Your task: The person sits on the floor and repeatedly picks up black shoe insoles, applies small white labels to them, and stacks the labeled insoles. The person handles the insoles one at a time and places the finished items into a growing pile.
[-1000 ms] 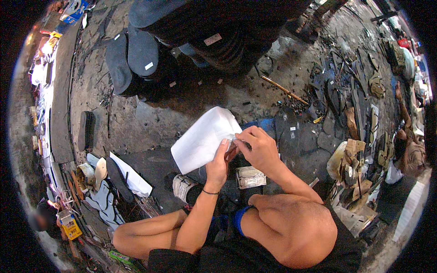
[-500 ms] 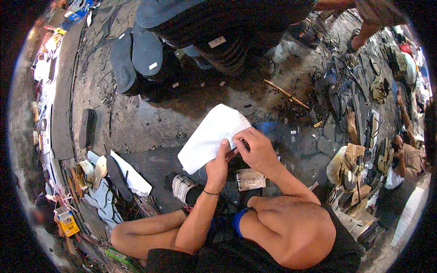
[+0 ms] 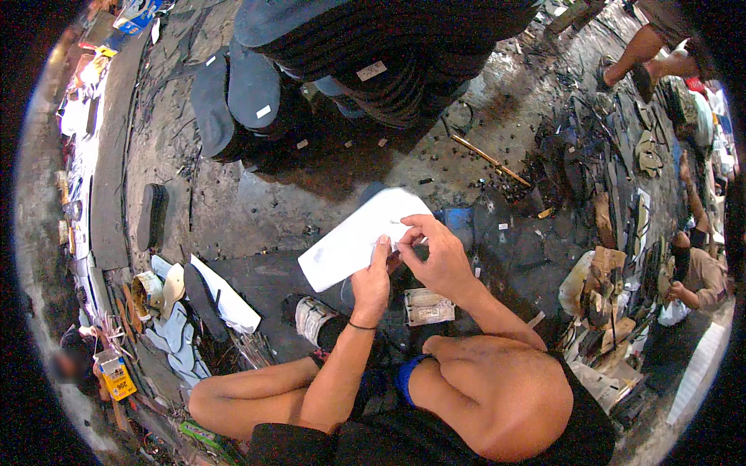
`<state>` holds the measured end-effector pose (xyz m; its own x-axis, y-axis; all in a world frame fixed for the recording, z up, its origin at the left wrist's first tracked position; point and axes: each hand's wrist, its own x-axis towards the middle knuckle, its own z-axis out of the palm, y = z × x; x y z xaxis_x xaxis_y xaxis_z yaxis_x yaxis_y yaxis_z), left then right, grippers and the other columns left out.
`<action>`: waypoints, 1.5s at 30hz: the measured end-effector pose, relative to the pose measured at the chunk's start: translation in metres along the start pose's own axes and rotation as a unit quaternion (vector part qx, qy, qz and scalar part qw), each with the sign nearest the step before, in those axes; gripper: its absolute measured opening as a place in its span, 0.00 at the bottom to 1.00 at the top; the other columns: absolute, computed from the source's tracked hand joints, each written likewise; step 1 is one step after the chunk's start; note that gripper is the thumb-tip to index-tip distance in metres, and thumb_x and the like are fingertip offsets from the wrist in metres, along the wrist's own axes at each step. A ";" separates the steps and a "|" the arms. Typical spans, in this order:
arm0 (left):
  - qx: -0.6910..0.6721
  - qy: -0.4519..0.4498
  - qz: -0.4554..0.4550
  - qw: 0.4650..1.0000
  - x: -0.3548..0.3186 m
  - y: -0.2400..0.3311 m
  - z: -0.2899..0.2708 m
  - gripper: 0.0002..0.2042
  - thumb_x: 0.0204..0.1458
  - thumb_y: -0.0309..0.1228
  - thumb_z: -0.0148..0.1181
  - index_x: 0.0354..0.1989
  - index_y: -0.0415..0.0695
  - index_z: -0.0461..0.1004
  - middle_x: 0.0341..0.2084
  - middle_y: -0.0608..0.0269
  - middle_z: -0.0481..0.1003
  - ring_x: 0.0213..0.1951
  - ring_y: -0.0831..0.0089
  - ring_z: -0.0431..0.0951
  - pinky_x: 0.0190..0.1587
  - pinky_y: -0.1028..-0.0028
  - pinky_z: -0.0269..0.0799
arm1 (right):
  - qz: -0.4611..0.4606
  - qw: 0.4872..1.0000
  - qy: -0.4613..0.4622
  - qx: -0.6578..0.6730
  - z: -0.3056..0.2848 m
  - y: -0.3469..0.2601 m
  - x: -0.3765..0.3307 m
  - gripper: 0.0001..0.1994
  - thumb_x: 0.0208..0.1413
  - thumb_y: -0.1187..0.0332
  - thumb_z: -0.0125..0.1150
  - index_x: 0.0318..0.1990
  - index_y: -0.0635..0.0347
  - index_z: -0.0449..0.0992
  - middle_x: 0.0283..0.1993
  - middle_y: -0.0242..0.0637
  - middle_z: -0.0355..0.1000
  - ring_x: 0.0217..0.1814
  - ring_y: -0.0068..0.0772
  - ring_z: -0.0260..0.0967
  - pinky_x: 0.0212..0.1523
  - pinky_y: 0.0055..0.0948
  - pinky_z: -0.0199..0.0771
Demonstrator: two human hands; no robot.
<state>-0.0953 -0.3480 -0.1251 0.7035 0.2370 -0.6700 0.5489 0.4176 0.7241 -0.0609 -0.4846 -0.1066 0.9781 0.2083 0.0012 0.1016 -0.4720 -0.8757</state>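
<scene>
I sit on the ground with my knees up, holding a flat white shoe sole (image 3: pixel 346 245) in front of me. My left hand (image 3: pixel 371 281) grips its near edge from below. My right hand (image 3: pixel 440 255) pinches the same edge from the right, with fingers curled over the top. A small dark object sits between the two hands; what it is cannot be told. A white sneaker (image 3: pixel 313 318) on my foot lies just below the sole.
Stacks of dark rubber soles (image 3: pixel 249 93) stand ahead. A single black sole (image 3: pixel 153 214) and a pile of white and dark cut pieces (image 3: pixel 206 299) lie to the left. A small packet (image 3: pixel 426 306) lies by my knee. Another person (image 3: pixel 695 272) squats at the right among scraps.
Both hands have stayed on the white sole, which has tilted slightly. A person's legs have come into view at the top right.
</scene>
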 end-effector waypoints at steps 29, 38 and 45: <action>-0.079 0.008 -0.010 0.997 -0.008 0.005 0.006 0.14 0.64 0.29 0.59 0.54 0.38 0.71 0.45 0.61 0.77 0.45 0.72 0.79 0.45 0.66 0.82 | -0.047 0.996 0.023 0.070 0.006 0.002 0.000 0.25 0.53 0.86 0.63 0.59 0.63 0.69 0.66 0.48 0.51 0.60 0.41 0.68 0.51 0.30 0.86; 0.041 -0.081 -0.022 0.996 -0.006 0.001 0.002 0.12 0.63 0.26 0.60 0.53 0.38 0.72 0.40 0.63 0.77 0.38 0.73 0.80 0.38 0.70 0.81 | -0.040 0.998 0.031 0.049 -0.018 -0.005 -0.002 0.28 0.51 0.84 0.66 0.61 0.61 0.66 0.68 0.49 0.52 0.57 0.41 0.70 0.46 0.31 0.87; 0.443 0.020 0.196 0.875 0.014 0.025 -0.070 0.29 0.52 0.41 0.70 0.57 0.36 0.72 0.50 0.48 0.78 0.51 0.55 0.79 0.54 0.63 0.73 | 0.210 0.907 0.100 0.352 -0.043 0.040 0.025 0.30 0.53 0.83 0.68 0.62 0.64 0.60 0.59 0.46 0.69 0.59 0.38 0.71 0.53 0.33 0.81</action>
<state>-0.1032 -0.2722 -0.1279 0.9092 0.2479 -0.3345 0.4163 -0.5420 0.7300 -0.0245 -0.5356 -0.1210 0.9240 -0.0557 -0.3783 -0.3604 0.2038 -0.9103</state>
